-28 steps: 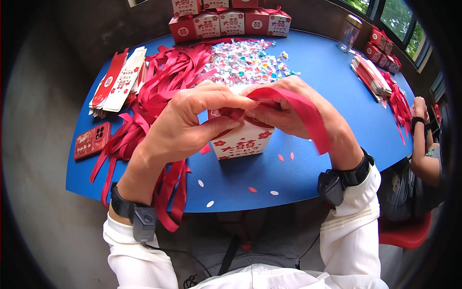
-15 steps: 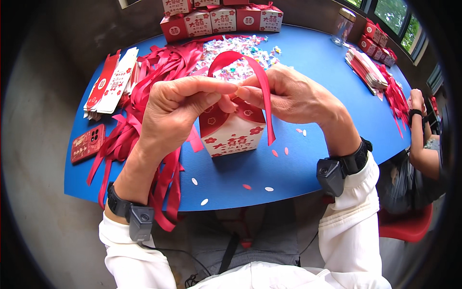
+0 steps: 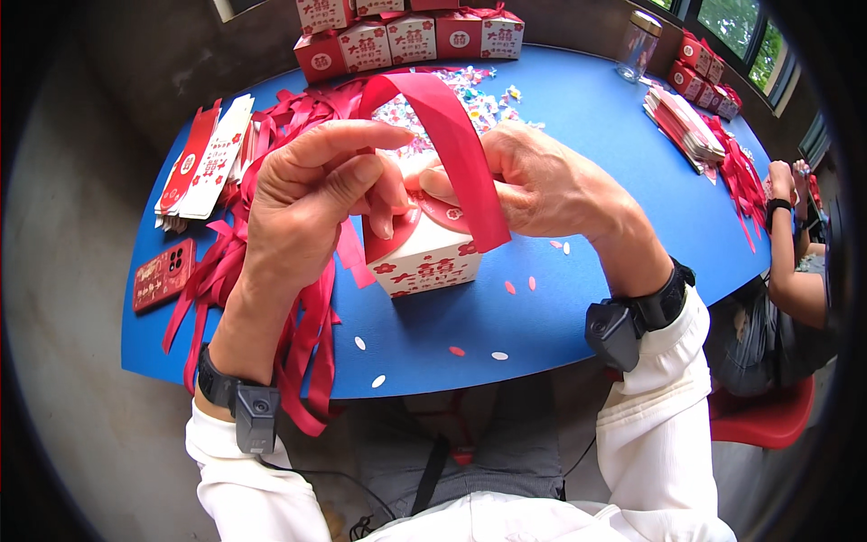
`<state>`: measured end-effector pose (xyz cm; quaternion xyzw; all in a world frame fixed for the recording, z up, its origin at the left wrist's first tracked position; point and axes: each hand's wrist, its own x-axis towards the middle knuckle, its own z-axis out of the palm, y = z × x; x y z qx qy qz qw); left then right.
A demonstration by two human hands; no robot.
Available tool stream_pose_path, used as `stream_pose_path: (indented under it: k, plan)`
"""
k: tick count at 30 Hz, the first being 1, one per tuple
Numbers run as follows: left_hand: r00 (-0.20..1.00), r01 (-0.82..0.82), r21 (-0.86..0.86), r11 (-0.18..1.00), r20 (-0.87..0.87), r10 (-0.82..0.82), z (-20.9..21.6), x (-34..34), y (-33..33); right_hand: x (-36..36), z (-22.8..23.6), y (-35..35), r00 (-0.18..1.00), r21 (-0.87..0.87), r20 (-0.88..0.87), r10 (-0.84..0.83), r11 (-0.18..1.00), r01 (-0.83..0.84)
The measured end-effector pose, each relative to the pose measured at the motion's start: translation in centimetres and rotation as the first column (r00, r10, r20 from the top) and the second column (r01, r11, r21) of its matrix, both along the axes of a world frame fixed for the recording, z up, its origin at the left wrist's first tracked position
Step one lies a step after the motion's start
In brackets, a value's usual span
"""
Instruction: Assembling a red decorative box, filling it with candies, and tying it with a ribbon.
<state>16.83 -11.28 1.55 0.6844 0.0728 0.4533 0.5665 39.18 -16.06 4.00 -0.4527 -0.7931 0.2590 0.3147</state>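
A white gift box (image 3: 435,271) with a red top and red print stands upright near the table's front, between my hands. A wide red ribbon (image 3: 456,144) arches over it, one end hanging in front of my right fingers. My left hand (image 3: 312,194) is at the box's left upper side, thumb and fingers curled together, index finger stretched out above them; what lies between them is hidden. With thumb and fingers pinched at the box's top, my right hand (image 3: 546,181) grips the ribbon there, partly covered by the loop.
Red ribbons (image 3: 302,307) heap on the left beside flat box blanks (image 3: 212,163) and a red phone (image 3: 163,274). Wrapped candies (image 3: 488,99) lie behind the box. Finished boxes (image 3: 411,41) are stacked at the back, near a glass jar (image 3: 639,45). Another person's arm (image 3: 790,262) is at right.
My left fingers have moved apart from the right fingertips and down toward the box's top. The ribbon loop has turned its broad face toward me, and its free end has shifted left and up.
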Motion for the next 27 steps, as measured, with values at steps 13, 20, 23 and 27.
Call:
stream_pose_path:
  k: [13, 20, 23, 27]
  plan:
    - [0.918, -0.228, 0.370, 0.901, -0.226, 0.325, 0.7, 1.5, -2.9, -1.7, 0.6, -1.0, 0.972, 0.051, 0.156, -0.175, 0.984, 0.169]
    - [0.929, -0.121, 0.360, 0.925, -0.287, 0.233, 0.2, 1.0, -1.9, -2.0, -1.9, -0.1, 0.944, 0.113, -0.329, -0.030, 0.991, 0.070]
    - [0.965, -0.150, 0.314, 0.938, -0.162, 0.208, -0.4, 1.4, -1.9, -1.9, -1.8, 0.1, 0.899, 0.107, -0.437, 0.015, 0.994, 0.036]
    - [0.969, -0.096, 0.212, 0.973, -0.202, 0.140, 0.3, 1.0, -1.9, -2.3, -2.0, 0.3, 0.843, 0.180, -0.538, 0.013, 0.979, 0.100]
